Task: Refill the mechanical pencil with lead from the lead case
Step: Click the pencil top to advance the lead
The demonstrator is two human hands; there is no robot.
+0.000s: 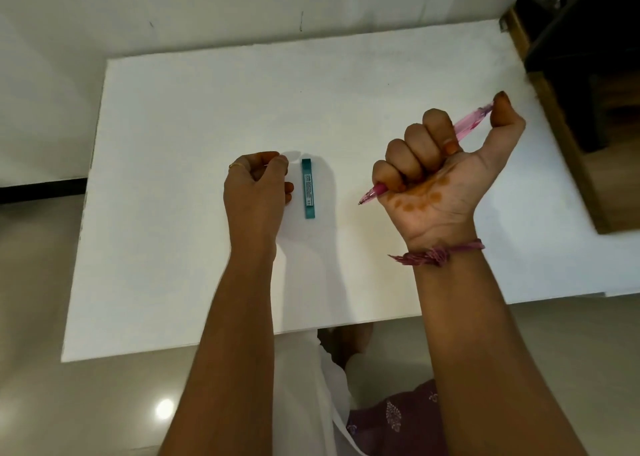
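My right hand (440,168) grips a pink translucent mechanical pencil (472,126) in a fist, palm turned up, thumb pressed on its rear end at the upper right; its tip points down-left near the table. A teal lead case (308,188) lies flat on the white table (207,265), lengthwise away from me. My left hand (258,185) rests just left of the case, fingers curled with fingertips pinched together; a thin lead seems to be between them, but it is too small to tell.
A wooden piece of furniture (568,143) with a dark object on it stands at the table's right rear corner. The table's near edge runs just in front of my lap. A pale floor surrounds the table.
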